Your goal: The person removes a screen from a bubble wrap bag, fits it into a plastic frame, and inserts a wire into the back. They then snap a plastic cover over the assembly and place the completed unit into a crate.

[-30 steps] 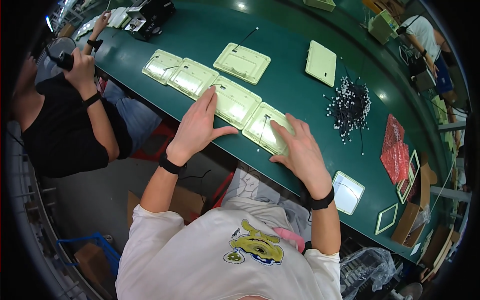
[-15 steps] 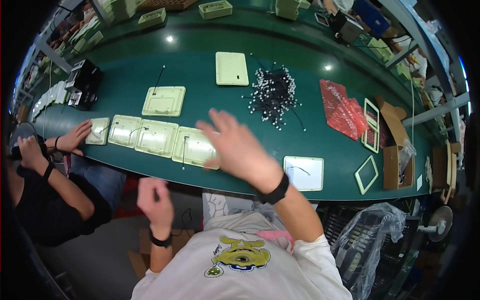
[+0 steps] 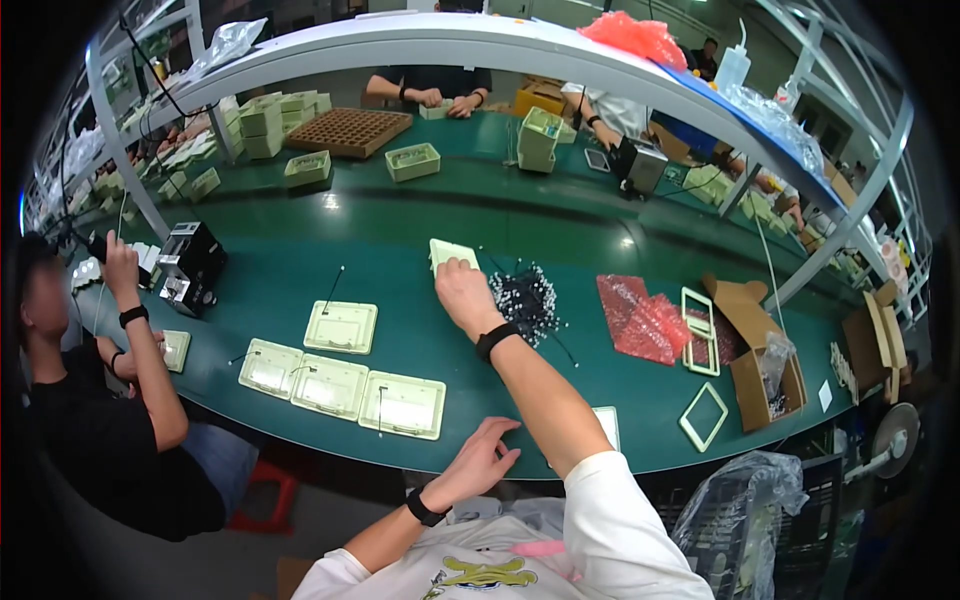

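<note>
The right hand (image 3: 462, 290) reaches far across the green table (image 3: 400, 215) and lies knuckles-up on the near edge of a pale cream, square plastic panel (image 3: 447, 252), fingers curled down over that edge; whether they have pinched it or only rest on it cannot be told, since the hand hides the contact. The panel lies flat, alone, just left of a loose heap of small black and white parts (image 3: 527, 297). It looks light, thin and stiff, with a smooth, probably slippery face, so a hold at the rim, thumb under and fingers on top, seems the safest. Nearer the body, the left hand (image 3: 483, 460) hangs open and empty off the table's front edge, fingers spread, just right of a row of three similar cream panels (image 3: 342, 388). Right of the heap lies red bubble wrap (image 3: 640, 320).
</note>
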### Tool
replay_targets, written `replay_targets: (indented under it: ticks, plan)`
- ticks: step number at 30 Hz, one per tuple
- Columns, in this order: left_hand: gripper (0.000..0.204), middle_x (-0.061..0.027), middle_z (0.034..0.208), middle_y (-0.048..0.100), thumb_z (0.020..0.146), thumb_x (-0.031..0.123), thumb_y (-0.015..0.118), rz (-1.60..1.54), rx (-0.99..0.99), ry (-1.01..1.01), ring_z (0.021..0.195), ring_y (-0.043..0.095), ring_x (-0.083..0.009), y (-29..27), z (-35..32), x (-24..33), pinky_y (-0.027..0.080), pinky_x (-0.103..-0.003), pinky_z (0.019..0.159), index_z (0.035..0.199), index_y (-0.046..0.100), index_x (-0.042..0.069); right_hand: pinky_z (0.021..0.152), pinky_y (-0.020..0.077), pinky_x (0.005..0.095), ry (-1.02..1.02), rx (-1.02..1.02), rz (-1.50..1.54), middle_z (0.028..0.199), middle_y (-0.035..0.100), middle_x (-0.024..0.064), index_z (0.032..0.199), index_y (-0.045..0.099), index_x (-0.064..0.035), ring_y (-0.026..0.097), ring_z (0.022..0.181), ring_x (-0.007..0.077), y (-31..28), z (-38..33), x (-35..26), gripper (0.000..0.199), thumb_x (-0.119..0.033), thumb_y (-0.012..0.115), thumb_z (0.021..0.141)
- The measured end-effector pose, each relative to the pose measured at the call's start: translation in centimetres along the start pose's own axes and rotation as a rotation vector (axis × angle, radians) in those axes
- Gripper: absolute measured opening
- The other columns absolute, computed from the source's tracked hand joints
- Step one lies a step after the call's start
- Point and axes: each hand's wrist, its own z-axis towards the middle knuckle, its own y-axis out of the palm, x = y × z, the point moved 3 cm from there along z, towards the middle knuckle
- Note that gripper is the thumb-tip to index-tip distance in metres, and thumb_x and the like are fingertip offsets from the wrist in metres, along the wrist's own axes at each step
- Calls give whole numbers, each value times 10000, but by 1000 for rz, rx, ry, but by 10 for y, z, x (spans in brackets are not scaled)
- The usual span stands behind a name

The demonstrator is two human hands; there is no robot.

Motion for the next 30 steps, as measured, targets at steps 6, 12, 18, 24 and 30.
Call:
replay_targets:
  ticks: [6, 12, 18, 24, 30]
  plan:
    - [476, -158, 1341, 599, 959, 111, 749, 48, -65, 100, 828, 694, -194, 14, 36, 20, 584, -324, 717, 1393, 589, -3, 584, 557, 345, 504, 247, 713, 805, 716, 132, 1056, 692, 33, 689, 625, 228, -88, -8, 112, 184, -77, 677, 910]
    - [500, -132, 1150, 708, 960, 118, 758, 43, -160, 161, 758, 692, -160, 37, 65, 45, 571, -316, 695, 1414, 586, -2, 526, 448, 224, 791, 176, 1367, 742, 668, 6, 1154, 662, 28, 609, 611, 74, -218, -89, 166, 221, -122, 662, 992]
    - [319, -158, 1042, 717, 1019, 127, 678, -198, -305, 48, 734, 725, -220, 63, 82, 39, 574, -340, 683, 1297, 672, -31, 500, 472, 197, 962, 169, 1758, 884, 708, 64, 1411, 540, 56, 655, 617, 86, -266, -252, 163, 478, -51, 649, 958]
    - [248, -153, 1041, 735, 1037, 88, 631, -129, -255, 47, 808, 747, -209, 61, 78, 58, 582, -336, 710, 1235, 700, -45, 533, 585, 249, 1393, 345, 2087, 1174, 739, 184, 1533, 427, 55, 765, 747, 189, -251, -352, 73, 646, 29, 640, 923]
    - [240, -205, 1032, 725, 1026, 45, 595, 38, -275, 242, 943, 747, -356, 54, 79, 64, 587, -392, 807, 1223, 699, -44, 644, 659, 284, 1449, 365, 2156, 1232, 733, 177, 1463, 504, 43, 781, 990, 231, -227, -346, 30, 521, 20, 639, 959]
